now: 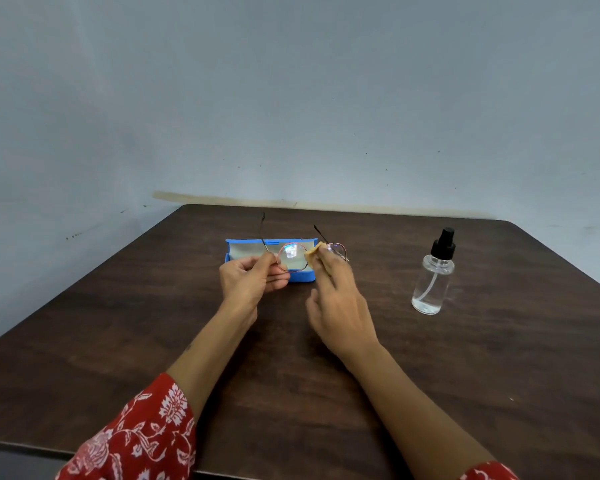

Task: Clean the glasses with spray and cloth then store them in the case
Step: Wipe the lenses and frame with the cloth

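Thin round-rimmed glasses (293,257) hang in the air above the table, their arms unfolded and pointing away from me. My left hand (248,278) pinches the frame at its left edge. My right hand (340,299) holds a small yellow cloth (313,254) pressed against the right lens, which the fingers partly hide. Just behind the glasses an open blue case (253,247) with a pale lining lies on the table. A clear spray bottle (433,275) with a black pump top stands upright to the right, apart from both hands.
Everything rests on a dark brown wooden table (465,375) set against a pale blue-grey wall (291,98). Its near edge runs along the bottom left. Red patterned sleeves (136,434) cover my forearms near the frame bottom.
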The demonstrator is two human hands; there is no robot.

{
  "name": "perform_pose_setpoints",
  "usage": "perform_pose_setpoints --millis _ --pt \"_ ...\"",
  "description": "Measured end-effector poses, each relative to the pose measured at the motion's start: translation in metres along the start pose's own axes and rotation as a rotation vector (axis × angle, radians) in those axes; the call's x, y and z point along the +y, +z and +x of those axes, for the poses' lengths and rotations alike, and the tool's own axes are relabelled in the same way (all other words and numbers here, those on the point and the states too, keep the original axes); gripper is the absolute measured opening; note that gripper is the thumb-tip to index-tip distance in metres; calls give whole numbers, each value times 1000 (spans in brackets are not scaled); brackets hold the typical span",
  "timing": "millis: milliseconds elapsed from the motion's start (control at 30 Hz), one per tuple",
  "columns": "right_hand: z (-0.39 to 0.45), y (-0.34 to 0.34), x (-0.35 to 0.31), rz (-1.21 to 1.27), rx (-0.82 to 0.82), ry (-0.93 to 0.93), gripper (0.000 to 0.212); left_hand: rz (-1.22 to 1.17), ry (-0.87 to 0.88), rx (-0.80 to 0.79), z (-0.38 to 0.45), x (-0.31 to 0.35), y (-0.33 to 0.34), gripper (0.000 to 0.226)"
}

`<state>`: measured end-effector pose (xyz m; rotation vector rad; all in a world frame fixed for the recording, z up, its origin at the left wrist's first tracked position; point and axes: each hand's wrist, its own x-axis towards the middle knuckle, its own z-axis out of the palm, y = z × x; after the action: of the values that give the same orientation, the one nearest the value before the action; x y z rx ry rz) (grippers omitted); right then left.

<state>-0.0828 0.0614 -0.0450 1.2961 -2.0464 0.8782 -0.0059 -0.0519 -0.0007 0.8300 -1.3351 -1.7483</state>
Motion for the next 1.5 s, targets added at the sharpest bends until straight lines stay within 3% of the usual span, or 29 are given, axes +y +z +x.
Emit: perform_pose_setpoints --millis 67,233,433,600,800,933,1133,1300,1500 --pt "0 1 1 22 16 24 59 -2 3 -7 -1 -1 0 10" --pt "0 -1 9 69 88 315 56 -17 -4 6 -1 1 1 12" --pt "-2 -2 1 52 -21 48 55 -54 -8 23 1 1 -1 10" --pt "-1 -4 7 48 34 265 53 -51 -13 17 0 2 0 11" --pt "-1 -3 0 37 -43 45 53 -70 -7 21 2 2 0 11" --pt "1 -4 7 58 38 246 51 -60 -6 8 2 2 1 12" --pt "0 -2 1 44 -2 98 56 -74 7 21 4 1 1 17" --pt "2 -4 8 78 70 284 50 -62 5 4 4 -1 2 11" --pt "0 -3 2 46 -16 68 55 -56 5 4 5 -2 2 14"
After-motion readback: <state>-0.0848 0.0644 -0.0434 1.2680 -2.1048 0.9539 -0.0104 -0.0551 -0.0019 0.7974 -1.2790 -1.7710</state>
